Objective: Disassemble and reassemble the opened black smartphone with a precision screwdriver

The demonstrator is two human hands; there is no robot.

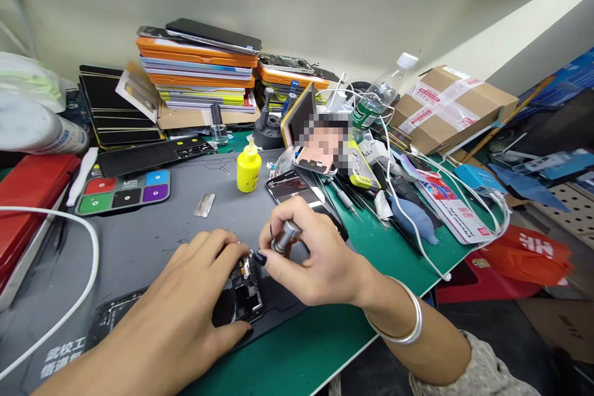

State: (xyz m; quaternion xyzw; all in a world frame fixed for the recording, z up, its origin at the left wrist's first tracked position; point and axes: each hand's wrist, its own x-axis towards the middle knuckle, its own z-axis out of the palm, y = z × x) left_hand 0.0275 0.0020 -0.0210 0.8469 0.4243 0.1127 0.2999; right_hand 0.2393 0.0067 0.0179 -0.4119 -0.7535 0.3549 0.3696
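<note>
An opened phone [253, 297] lies on the grey mat, its inner parts bare at the right end. My left hand [190, 297] spans the phone, thumb at its near edge and fingers over its far side, and covers its middle. In my right hand [320, 253] is a small screwdriver [288, 235] with a grey metal handle, pinched between the fingers just above the phone's right end. The screwdriver's tip is hidden, so I cannot tell whether it touches the phone. Behind my right hand lies another dark phone or screen [297, 189].
On the grey mat [208, 173] stand a yellow bottle [249, 168], a coloured screw tray [125, 192] and a thin metal plate [205, 205]. A white cable [90, 241] curves at left. Tools and a blue air blower [413, 219] crowd the right; stacked boxes [199, 68] line the back.
</note>
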